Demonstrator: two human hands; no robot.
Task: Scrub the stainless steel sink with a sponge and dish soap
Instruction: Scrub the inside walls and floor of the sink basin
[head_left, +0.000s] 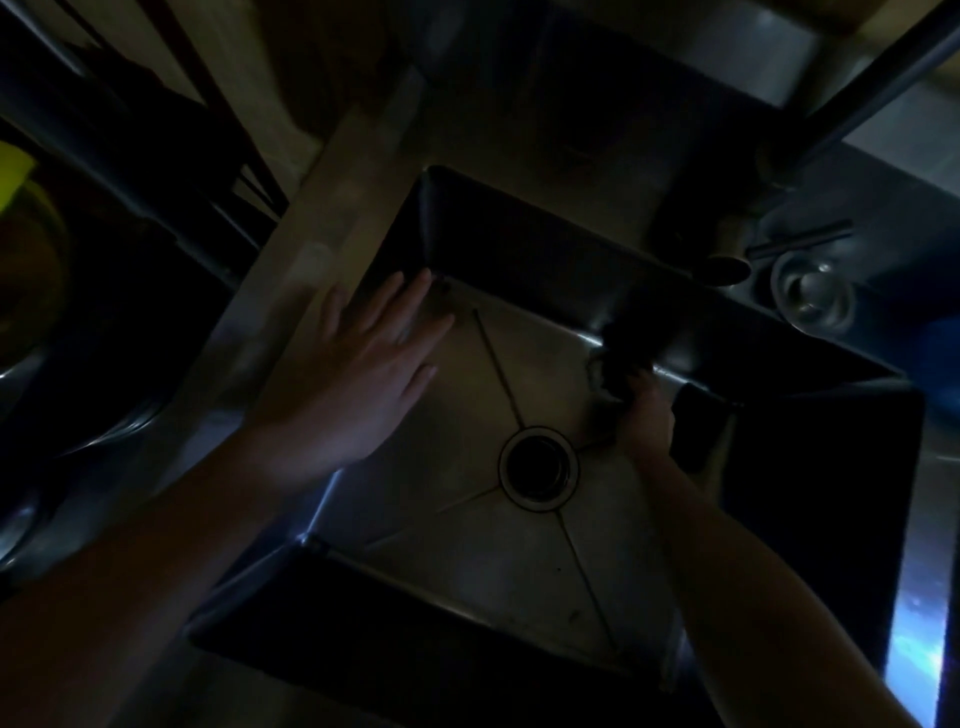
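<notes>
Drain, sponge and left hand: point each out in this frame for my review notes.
drain (538, 467), head view, on its dark centre opening.
sponge (621, 358), head view, on the dark mass above the right hand's (647, 421) fingers.
left hand (363, 364), head view, on the back of the hand.

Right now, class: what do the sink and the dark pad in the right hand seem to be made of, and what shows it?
Sink: brushed stainless steel, judging by the grey satin sheen, pressed creases running to the drain and soft glints along the walls.
Pad: probably a sponge or scourer; its ragged, matte dark edge suggests this, but the dim light leaves it open.
</notes>
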